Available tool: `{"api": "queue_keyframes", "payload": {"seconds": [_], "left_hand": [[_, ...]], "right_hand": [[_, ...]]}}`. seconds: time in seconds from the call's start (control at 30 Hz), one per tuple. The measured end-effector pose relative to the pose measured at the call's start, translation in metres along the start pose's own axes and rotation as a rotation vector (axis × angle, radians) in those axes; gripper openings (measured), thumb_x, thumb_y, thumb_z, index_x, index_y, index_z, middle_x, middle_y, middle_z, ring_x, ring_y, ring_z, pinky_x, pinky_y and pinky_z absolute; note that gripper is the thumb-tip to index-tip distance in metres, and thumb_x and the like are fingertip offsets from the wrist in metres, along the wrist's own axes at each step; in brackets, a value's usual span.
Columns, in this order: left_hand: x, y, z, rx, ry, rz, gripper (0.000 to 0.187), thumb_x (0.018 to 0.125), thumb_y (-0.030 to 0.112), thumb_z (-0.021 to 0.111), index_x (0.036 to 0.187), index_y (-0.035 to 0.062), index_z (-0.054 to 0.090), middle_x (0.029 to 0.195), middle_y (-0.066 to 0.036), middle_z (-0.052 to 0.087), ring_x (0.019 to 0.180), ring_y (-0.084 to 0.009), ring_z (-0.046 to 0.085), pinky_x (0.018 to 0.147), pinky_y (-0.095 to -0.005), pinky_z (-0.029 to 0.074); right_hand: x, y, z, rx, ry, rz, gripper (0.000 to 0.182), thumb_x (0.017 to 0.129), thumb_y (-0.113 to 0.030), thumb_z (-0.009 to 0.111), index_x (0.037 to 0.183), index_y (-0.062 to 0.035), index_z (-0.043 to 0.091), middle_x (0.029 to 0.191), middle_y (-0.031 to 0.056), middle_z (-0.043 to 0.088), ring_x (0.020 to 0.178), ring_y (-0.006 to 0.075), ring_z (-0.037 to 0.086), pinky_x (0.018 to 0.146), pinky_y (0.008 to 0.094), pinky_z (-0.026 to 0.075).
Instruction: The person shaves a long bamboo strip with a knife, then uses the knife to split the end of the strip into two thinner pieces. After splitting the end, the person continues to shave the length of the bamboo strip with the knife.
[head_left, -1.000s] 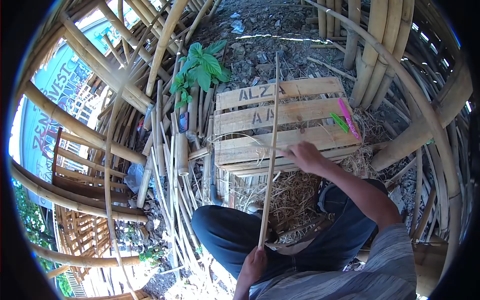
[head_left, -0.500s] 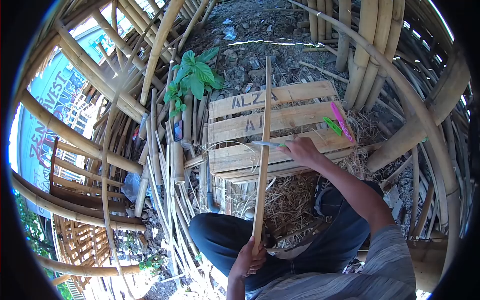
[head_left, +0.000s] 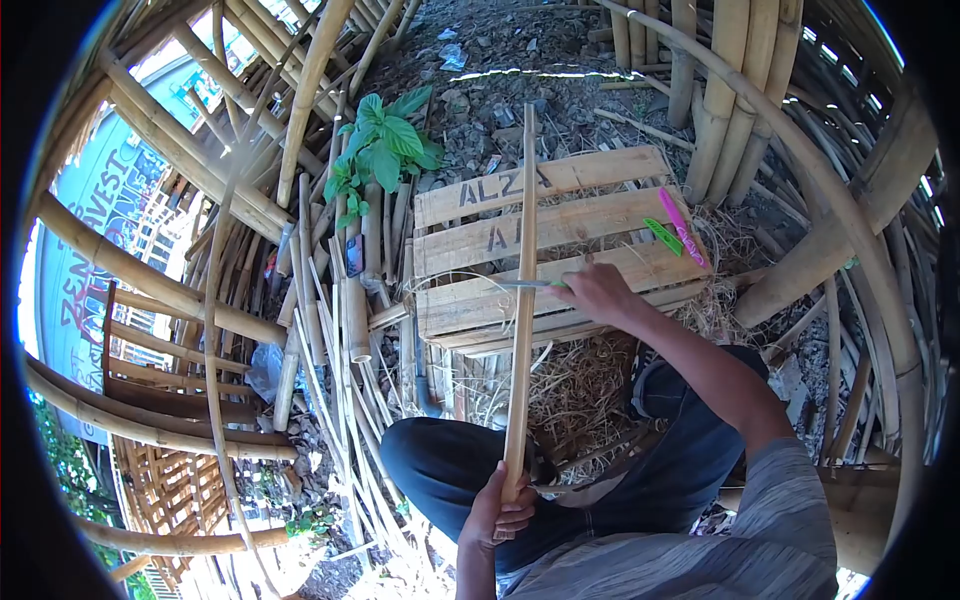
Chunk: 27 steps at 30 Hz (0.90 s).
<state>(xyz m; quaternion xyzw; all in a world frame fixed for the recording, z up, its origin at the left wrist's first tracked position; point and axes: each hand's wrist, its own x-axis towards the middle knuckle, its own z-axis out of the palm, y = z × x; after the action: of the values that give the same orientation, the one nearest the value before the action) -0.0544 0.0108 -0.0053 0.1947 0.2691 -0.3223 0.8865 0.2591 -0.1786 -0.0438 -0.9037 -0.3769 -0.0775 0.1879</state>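
My left hand (head_left: 497,510) is closed around the lower end of a long split bamboo strip (head_left: 522,330), near my knee. The strip points away from me, its far part above a wooden slatted crate (head_left: 590,230). My right hand (head_left: 600,295) grips a knife (head_left: 540,283) by its green handle, mostly hidden in the fingers. Its blade lies crosswise at the strip, about halfway along. A thin curled shaving (head_left: 450,273) arcs to the left of the blade.
On the crate's right side lie a pink object (head_left: 683,228) with lettering and a green slotted object (head_left: 663,236). Loose bamboo strips (head_left: 345,430) and a leafy plant (head_left: 385,145) are on the left. Bamboo poles (head_left: 735,90) stand at right; straw (head_left: 580,400) lies below the crate.
The whole view has shifted slightly. The knife is turned a little, its blade now looking thinner, while both hands keep their grips.
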Motion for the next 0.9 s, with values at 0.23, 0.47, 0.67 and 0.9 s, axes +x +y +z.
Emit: {"api": "queue_keyframes", "payload": {"seconds": [0.23, 0.47, 0.67, 0.9], "left_hand": [[-0.004, 0.01, 0.004, -0.197, -0.126, -0.03, 0.042, 0.097, 0.048, 0.029, 0.082, 0.0104, 0.04, 0.051, 0.004, 0.03, 0.034, -0.0019, 0.023, 0.026, -0.0139, 0.021], [-0.016, 0.001, 0.021, 0.496, 0.313, 0.168, 0.038, 0.099, 0.041, 0.031, 0.081, 0.0102, 0.043, 0.052, 0.004, 0.034, 0.037, -0.005, 0.03, 0.031, -0.0218, 0.022], [-0.032, -0.014, 0.026, 1.392, 0.818, 0.423, 0.036, 0.099, 0.032, 0.037, 0.078, 0.0023, 0.044, 0.055, -0.019, 0.048, 0.051, -0.0395, 0.051, 0.047, -0.0418, 0.034], [-0.061, -0.091, -0.147, 2.131, 0.664, 0.917, 0.028, 0.093, 0.023, 0.049, 0.116, 0.007, 0.052, 0.101, -0.021, 0.057, 0.082, -0.0392, 0.058, 0.061, -0.0458, 0.047]], "right_hand": [[-0.033, -0.062, 0.007, 0.285, -0.233, -0.35, 0.053, 0.091, -0.05, 0.044, 0.067, -0.0064, 0.061, 0.044, 0.0083, 0.05, 0.035, 0.0227, 0.048, 0.038, 0.037, 0.04], [0.006, 0.026, -0.003, 0.006, 0.046, 0.139, 0.05, 0.091, -0.047, 0.045, 0.068, -0.0054, 0.06, 0.047, 0.0078, 0.052, 0.044, 0.0252, 0.056, 0.042, 0.0389, 0.045], [-0.026, -0.046, 0.011, 0.23, -0.06, -0.309, 0.054, 0.092, -0.052, 0.042, 0.061, -0.0093, 0.054, 0.044, 0.0019, 0.047, 0.032, 0.0145, 0.039, 0.034, 0.0312, 0.037], [0.013, 0.02, 0.007, 0.04, -0.002, 0.235, 0.059, 0.092, -0.054, 0.039, 0.063, -0.0061, 0.057, 0.047, 0.0075, 0.05, 0.037, 0.0206, 0.049, 0.043, 0.0402, 0.044]]}}
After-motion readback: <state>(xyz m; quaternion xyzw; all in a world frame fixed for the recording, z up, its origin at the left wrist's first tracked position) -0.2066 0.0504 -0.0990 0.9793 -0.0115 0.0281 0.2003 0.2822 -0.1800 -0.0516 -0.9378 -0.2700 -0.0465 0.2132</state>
